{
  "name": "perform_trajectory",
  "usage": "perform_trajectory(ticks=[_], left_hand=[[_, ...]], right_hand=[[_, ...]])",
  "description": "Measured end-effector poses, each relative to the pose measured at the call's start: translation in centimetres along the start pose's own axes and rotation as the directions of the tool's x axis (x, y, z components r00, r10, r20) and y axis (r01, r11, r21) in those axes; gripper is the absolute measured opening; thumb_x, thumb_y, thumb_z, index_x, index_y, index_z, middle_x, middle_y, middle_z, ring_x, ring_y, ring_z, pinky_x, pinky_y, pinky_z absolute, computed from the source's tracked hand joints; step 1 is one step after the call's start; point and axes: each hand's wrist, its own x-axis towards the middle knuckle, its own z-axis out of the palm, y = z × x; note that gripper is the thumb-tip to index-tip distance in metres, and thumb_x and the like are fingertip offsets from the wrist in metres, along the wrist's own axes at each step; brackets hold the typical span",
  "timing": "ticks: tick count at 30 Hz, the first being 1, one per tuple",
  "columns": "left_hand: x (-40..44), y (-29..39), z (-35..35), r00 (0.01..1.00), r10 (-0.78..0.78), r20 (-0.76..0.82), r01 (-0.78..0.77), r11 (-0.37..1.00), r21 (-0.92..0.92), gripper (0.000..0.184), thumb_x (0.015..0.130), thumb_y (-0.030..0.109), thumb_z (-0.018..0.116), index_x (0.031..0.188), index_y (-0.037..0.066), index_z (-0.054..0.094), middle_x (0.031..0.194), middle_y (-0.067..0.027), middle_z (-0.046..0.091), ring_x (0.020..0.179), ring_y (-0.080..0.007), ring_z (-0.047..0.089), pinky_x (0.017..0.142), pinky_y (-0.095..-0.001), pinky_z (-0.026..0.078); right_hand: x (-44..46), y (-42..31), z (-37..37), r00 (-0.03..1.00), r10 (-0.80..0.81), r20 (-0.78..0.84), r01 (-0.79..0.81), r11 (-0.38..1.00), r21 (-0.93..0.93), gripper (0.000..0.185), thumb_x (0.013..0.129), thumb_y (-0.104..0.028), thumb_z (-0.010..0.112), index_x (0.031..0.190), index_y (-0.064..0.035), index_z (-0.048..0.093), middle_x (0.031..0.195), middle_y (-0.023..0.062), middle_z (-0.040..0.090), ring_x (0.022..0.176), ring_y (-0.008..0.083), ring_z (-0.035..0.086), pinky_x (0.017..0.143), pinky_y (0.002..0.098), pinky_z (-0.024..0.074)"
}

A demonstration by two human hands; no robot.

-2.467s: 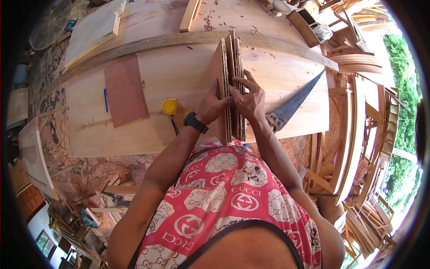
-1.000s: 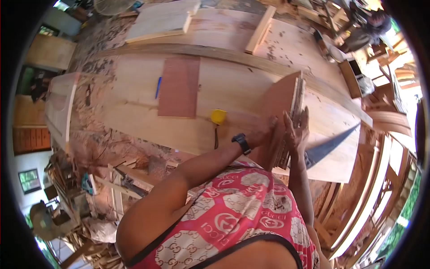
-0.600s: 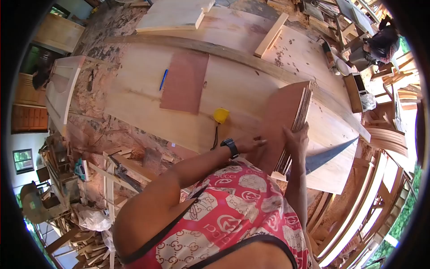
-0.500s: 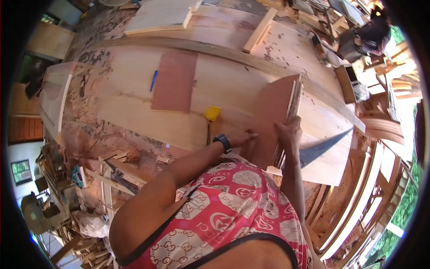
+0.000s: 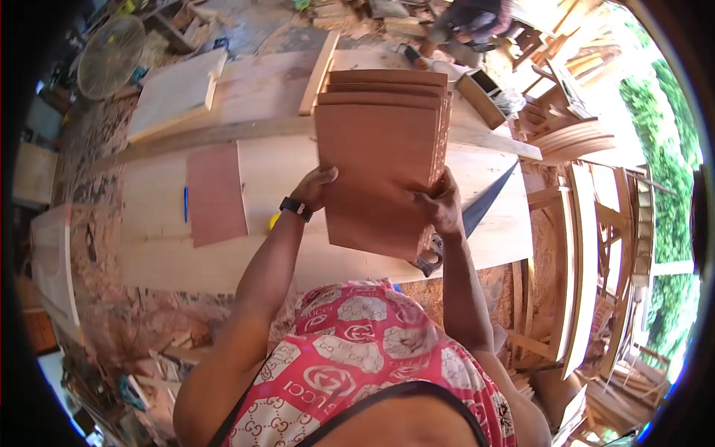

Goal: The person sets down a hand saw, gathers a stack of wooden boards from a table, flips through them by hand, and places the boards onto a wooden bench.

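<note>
A stack of thin reddish-brown wooden sheets [image 5: 378, 167] is lifted above the workbench, its layers fanned a little at the far end. My left hand [image 5: 316, 188], a dark watch on its wrist, grips the stack's left edge. On the opposite edge my right hand [image 5: 442, 206] is closed, thumb over the top face. A similar single sheet [image 5: 216, 195] lies flat to the left, with a blue pen [image 5: 185, 205] beside it. Partly hidden behind my left wrist is a yellow tape measure [image 5: 273, 221]. A handsaw [image 5: 485, 200] rests to the right, partly covered by my right hand and the stack.
The pale wooden workbench [image 5: 156, 257] has a long beam [image 5: 261, 130] across it. Farther back lie a pale board [image 5: 175, 97] and a narrow batten [image 5: 320, 72]. Another person [image 5: 477, 22] is at the far side, near a small wooden box [image 5: 480, 97]. Lumber [image 5: 577, 268] stands at right.
The stack has been raised and swung from the bench's right side to in front of me. My left hand has moved onto its left edge. The view has shifted rightward.
</note>
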Motion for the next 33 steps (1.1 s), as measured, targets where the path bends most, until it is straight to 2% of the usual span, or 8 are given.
perform_trajectory(ticks=[2,6,20,25,27,28,31,33], left_hand=[[0.1,2.0,-0.6,0.988,0.085,0.126,-0.106,0.98,0.171,0.051,0.084,0.022,0.084,0.127,0.008,0.063,0.119,-0.0013,0.068,0.105,-0.0144,0.064,0.094,-0.0323,0.05],[-0.9,4.0,3.5,0.954,0.297,0.05,-0.283,0.827,0.485,0.042,0.081,0.006,0.085,0.12,0.004,0.068,0.109,0.0002,0.07,0.098,-0.0107,0.064,0.089,-0.0303,0.054],[-5.6,-2.5,-0.1,0.964,0.261,-0.048,-0.195,0.82,0.538,0.056,0.076,0.008,0.091,0.124,0.005,0.063,0.115,-0.0051,0.071,0.104,-0.0153,0.067,0.093,-0.0316,0.057],[-5.1,-3.1,-0.1,0.973,0.23,-0.035,-0.189,0.869,0.457,0.051,0.077,0.006,0.09,0.121,0.004,0.065,0.114,-0.0066,0.072,0.105,-0.0157,0.068,0.092,-0.0316,0.058],[-5.0,-3.1,0.7,0.938,0.335,-0.083,-0.27,0.862,0.429,0.047,0.079,0.004,0.089,0.12,0.003,0.066,0.111,-0.0069,0.073,0.101,-0.0159,0.07,0.091,-0.0318,0.059],[-4.9,-2.8,1.0,0.943,0.326,-0.07,-0.266,0.861,0.433,0.047,0.079,0.004,0.089,0.12,0.003,0.066,0.111,-0.0069,0.073,0.101,-0.0159,0.07,0.091,-0.0318,0.059],[-5.0,-2.8,1.4,0.947,0.299,-0.114,-0.207,0.845,0.493,0.041,0.08,0.004,0.087,0.116,0.001,0.067,0.106,-0.0075,0.074,0.096,-0.0158,0.071,0.088,-0.0318,0.059],[-4.0,-2.7,1.6,0.891,0.447,-0.078,-0.304,0.716,0.629,0.035,0.08,0.003,0.087,0.111,0.001,0.069,0.101,-0.0074,0.075,0.092,-0.0152,0.072,0.084,-0.0311,0.059]], right_hand=[[1.0,0.0,-0.6,1.0,-0.014,0.021,0.015,0.999,-0.032,0.053,0.076,-0.002,0.08,0.123,0.0005,0.054,0.102,0.0087,0.07,0.097,0.0194,0.07,0.084,0.0322,0.057],[1.7,2.1,-2.4,0.992,0.034,0.119,-0.028,0.998,-0.048,0.055,0.075,0.002,0.078,0.125,-0.0015,0.055,0.107,0.0086,0.069,0.102,0.0198,0.068,0.089,0.0344,0.0562],[-2.1,11.8,-1.3,0.992,0.051,0.113,-0.011,0.943,-0.331,0.032,0.074,-0.013,0.086,0.1,-0.001,0.071,0.089,0.0062,0.073,0.083,0.0155,0.065,0.077,0.0328,0.0536],[-1.9,12.1,-1.5,0.992,0.073,0.101,-0.039,0.953,-0.302,0.035,0.069,-0.006,0.085,0.101,-0.0014,0.072,0.09,0.0061,0.073,0.084,0.0163,0.066,0.079,0.0334,0.0543],[-1.8,12.0,-1.2,0.983,0.181,0.028,-0.171,0.96,-0.221,0.036,0.066,-0.004,0.085,0.1,-0.0013,0.072,0.089,0.0061,0.072,0.084,0.0166,0.066,0.079,0.0335,0.0545],[-1.7,12.0,-0.6,0.996,0.081,-0.021,-0.084,0.974,-0.213,0.037,0.067,-0.005,0.084,0.101,-0.001,0.071,0.091,0.0068,0.073,0.086,0.0176,0.067,0.08,0.0341,0.0548],[-0.8,10.5,-1.5,0.994,0.084,0.064,-0.046,0.889,-0.455,0.04,0.068,-0.005,0.083,0.106,-0.0013,0.071,0.093,0.0073,0.075,0.089,0.0189,0.069,0.082,0.0351,0.0554],[-1.4,7.9,-1.0,0.979,0.201,-0.028,-0.2,0.931,-0.305,0.046,0.068,-0.008,0.084,0.112,-0.0023,0.07,0.095,0.0075,0.076,0.092,0.0192,0.07,0.084,0.0343,0.0558]])
